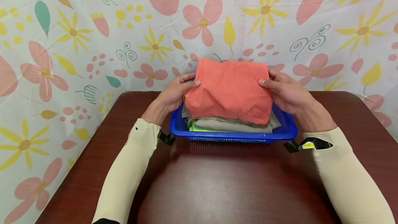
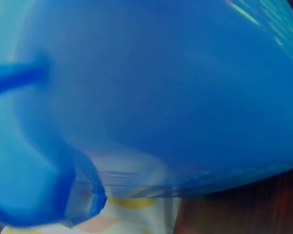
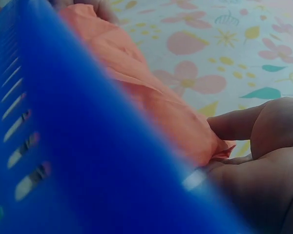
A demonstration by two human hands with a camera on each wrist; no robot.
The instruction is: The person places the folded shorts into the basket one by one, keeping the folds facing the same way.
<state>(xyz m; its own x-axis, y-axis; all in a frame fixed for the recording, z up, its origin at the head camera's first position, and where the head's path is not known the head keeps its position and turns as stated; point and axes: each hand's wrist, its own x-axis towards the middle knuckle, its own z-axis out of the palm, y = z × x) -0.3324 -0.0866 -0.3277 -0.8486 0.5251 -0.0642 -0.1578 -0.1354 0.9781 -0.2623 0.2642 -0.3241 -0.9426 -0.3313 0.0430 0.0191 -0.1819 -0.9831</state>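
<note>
A folded coral-coloured cloth (image 1: 230, 89) is held up at its two sides, tilted over the blue plastic basket (image 1: 217, 135). My left hand (image 1: 174, 94) pinches its left edge, thumb in front and fingers behind. At the right edge my right hand (image 1: 289, 94) pinches it the same way; the right wrist view shows thumb and fingers on a corner of the cloth (image 3: 161, 112). Under it in the basket lie folded grey cloth (image 1: 230, 126) and a bright green cloth (image 1: 196, 127). The blue basket wall (image 2: 151, 87) fills most of the left wrist view and hides the left hand.
The basket stands on a dark reddish-brown table (image 1: 211, 182), near its back edge. A floral-print sheet (image 1: 93, 44) hangs close behind and along the left side. Black straps (image 1: 166, 137) at the wrists hang beside the basket's front corners.
</note>
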